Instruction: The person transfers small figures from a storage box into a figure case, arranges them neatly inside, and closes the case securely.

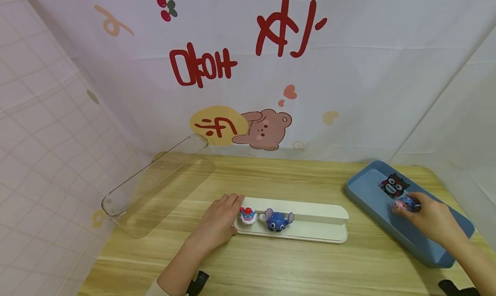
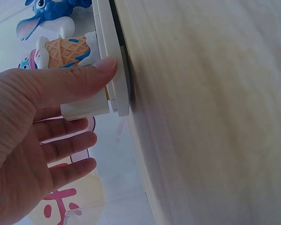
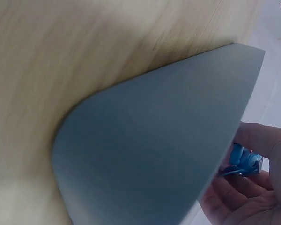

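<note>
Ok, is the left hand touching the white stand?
Touching. The left wrist view shows the left hand with its thumb pressed flat against the end of the white stand; the head view agrees, with the hand at the stand's left end.

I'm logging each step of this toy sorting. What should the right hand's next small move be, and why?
Probably lift the small toy out of the blue tray: the right hand already pinches it there, while the left hand steadies the white stand, which holds two toys with free space beside them.
</note>
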`<action>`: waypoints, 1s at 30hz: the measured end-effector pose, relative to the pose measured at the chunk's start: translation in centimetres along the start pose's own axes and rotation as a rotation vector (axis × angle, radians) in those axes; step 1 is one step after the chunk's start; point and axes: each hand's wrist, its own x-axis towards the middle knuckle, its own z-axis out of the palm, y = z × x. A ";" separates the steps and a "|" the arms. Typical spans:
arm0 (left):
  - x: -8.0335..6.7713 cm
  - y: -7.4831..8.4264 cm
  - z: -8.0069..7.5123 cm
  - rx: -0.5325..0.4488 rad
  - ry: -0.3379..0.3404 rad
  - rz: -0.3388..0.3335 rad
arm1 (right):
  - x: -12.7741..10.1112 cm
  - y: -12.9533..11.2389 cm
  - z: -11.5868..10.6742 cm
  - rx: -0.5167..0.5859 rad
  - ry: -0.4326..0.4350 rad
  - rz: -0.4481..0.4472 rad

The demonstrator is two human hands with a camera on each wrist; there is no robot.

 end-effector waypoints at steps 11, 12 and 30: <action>0.0 0.0 0.0 0.004 0.007 0.009 | -0.3 0.0 0.1 0.049 0.021 0.015; 0.0 0.0 0.0 0.005 0.006 0.007 | -0.4 0.0 0.0 0.054 0.019 0.022; 0.0 -0.1 0.0 -0.003 -0.003 -0.003 | -0.9 -1.6 -1.4 0.077 0.095 0.030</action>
